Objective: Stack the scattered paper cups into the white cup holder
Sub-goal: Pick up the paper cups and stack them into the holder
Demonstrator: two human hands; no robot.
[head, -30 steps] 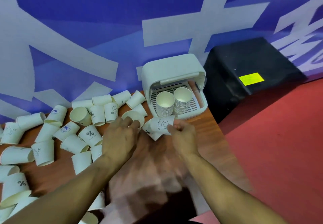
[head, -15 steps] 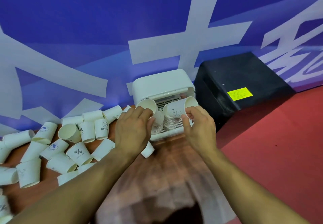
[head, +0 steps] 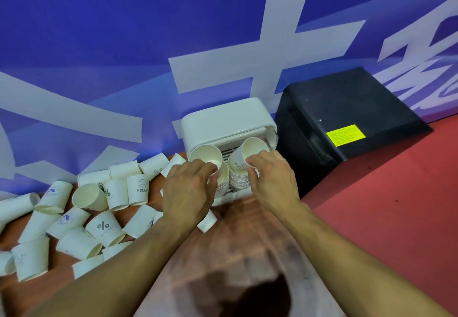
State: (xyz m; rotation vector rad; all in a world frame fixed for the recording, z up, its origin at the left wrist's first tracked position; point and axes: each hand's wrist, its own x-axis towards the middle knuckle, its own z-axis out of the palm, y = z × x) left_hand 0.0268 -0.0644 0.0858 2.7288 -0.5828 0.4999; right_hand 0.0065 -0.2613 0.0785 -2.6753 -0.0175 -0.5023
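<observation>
We grip one paper cup (head: 207, 158) in our left hand (head: 188, 193) and another cup (head: 250, 153) in our right hand (head: 272, 180), over the stacks in the white holder (head: 228, 121), where a tilted cup might jam or tip them.

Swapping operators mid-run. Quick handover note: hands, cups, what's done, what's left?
Left hand: holding a paper cup, mouth tilted toward the camera, over the left stack in the white cup holder.
Right hand: holding a second cup, tilted, over the right stack.
Done: two stacks started inside the holder.
Neither held cup is seated yet.
Left: seat both, then clear the many scattered cups lying on the wooden table to the holder's left, plus one cup under the left wrist.
</observation>
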